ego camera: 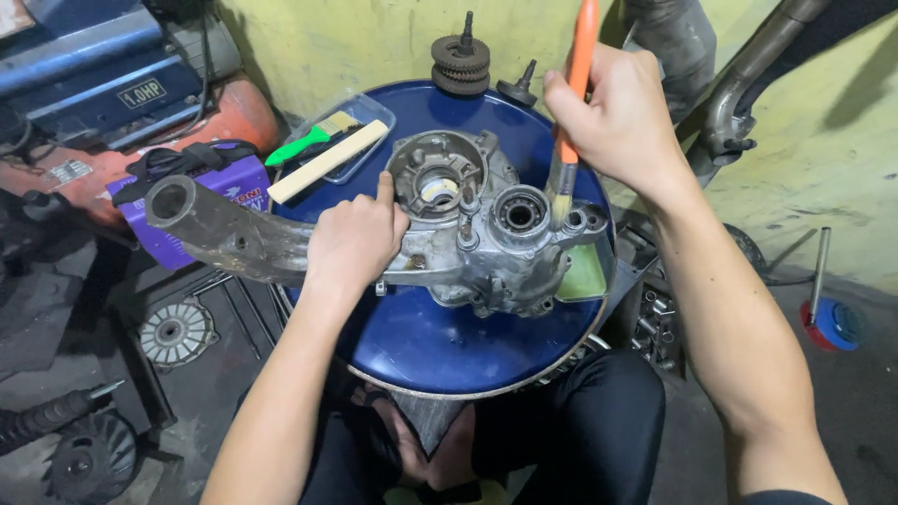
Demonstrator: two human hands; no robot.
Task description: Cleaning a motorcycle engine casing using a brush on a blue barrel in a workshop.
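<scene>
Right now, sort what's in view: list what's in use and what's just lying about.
In use: engine casing, steadied by left hand; orange-handled brush in right hand; blue drum top.

Lying about: green-handled brush, gear cluster, finned disc on floor.

Head camera looks steeply down, close (single view only).

My left hand (354,241) presses on the grey engine casing (468,229), forefinger raised. My right hand (613,117) grips an orange-handled brush (568,140), bristles touching the casing. Blue drum lid (440,346) beneath both; gear stack (460,64) beyond.
</scene>
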